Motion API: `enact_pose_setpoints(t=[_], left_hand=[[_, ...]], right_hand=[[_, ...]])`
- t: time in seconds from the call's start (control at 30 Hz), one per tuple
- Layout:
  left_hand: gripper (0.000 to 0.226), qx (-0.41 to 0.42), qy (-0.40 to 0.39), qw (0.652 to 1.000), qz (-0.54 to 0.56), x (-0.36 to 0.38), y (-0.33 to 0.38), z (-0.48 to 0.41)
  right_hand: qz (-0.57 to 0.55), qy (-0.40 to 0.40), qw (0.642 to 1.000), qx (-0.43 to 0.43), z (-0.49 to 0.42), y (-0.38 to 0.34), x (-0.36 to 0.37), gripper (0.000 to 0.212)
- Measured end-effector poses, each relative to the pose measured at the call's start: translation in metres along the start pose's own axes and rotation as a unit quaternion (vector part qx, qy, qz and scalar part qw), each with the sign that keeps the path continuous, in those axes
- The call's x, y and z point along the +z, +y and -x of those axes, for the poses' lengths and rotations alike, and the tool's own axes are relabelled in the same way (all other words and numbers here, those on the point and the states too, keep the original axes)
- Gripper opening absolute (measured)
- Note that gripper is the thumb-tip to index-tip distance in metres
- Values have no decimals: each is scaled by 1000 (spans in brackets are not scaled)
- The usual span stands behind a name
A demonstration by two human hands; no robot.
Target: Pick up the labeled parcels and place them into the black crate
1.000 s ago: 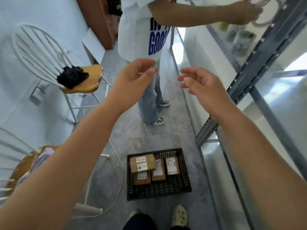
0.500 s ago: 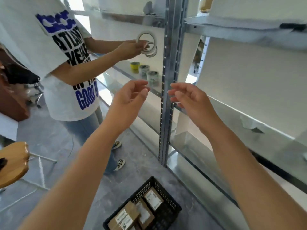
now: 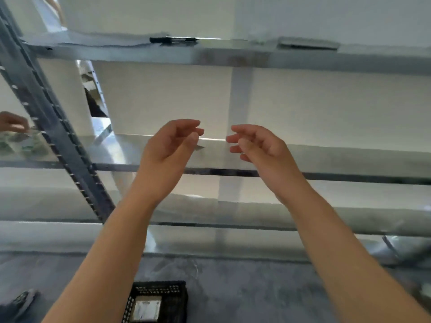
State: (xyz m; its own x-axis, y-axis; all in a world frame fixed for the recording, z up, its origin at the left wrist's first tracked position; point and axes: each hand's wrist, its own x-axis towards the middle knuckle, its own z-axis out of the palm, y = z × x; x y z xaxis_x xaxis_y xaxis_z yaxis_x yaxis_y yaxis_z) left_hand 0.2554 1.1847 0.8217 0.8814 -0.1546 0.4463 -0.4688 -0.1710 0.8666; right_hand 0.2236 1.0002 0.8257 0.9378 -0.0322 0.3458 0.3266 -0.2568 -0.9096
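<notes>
The left grip [image 3: 168, 155] and the right grip [image 3: 261, 145] are raised side by side in front of a grey metal rack [image 3: 233, 58], apart from each other with a narrow gap between the fingertips. Both are slack and empty: the fingers are loosely curved, the thumbs lie near the forefingers, and neither touches anything.

Behind the two grips runs the bare middle shelf [image 3: 349, 159] of the rack, with a white wall [image 3: 163, 96] beyond it. Well above them is the upper shelf. A black pen [image 3: 173, 39] lies along its edge above the left grip, and a flat grey object [image 3: 307, 45], too blurred to name, lies up and to the right of the right grip. Left of the left grip a perforated upright post [image 3: 58, 145] slants down through the view. Past the post, at the far left edge, another person's hand [image 3: 11, 124] shows over some blurred items.

Far below the grips is a grey floor [image 3: 256, 287]. The black crate [image 3: 161, 284] sits on it under the left forearm, cut off by the bottom edge. Inside it one parcel [image 3: 145, 310] lies flat with its pale label facing up; the rest of the inside is out of view. A patterned shoe [image 3: 23, 299] shows at the lower left, well left of the crate.
</notes>
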Motion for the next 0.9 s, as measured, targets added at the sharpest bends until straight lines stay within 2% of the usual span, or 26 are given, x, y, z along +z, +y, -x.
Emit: enact_pose_setpoints(t=[0.33,0.53,0.73,0.9], left_hand=[[26,62,-167,979,95,206,79,23],[23,96,-253,952,141,328,144,77],[23,78,-320,925,188,425,197,137],[20,109,-397,886,212,488,223,156]], right_hand=[[53,182,982,12,127,-9,-192,25],[81,292,953,32,238,-20,-307,24],[115,360,925,50,319,-30,-379,24],[117,431,893,56,364,-28,-423,24]])
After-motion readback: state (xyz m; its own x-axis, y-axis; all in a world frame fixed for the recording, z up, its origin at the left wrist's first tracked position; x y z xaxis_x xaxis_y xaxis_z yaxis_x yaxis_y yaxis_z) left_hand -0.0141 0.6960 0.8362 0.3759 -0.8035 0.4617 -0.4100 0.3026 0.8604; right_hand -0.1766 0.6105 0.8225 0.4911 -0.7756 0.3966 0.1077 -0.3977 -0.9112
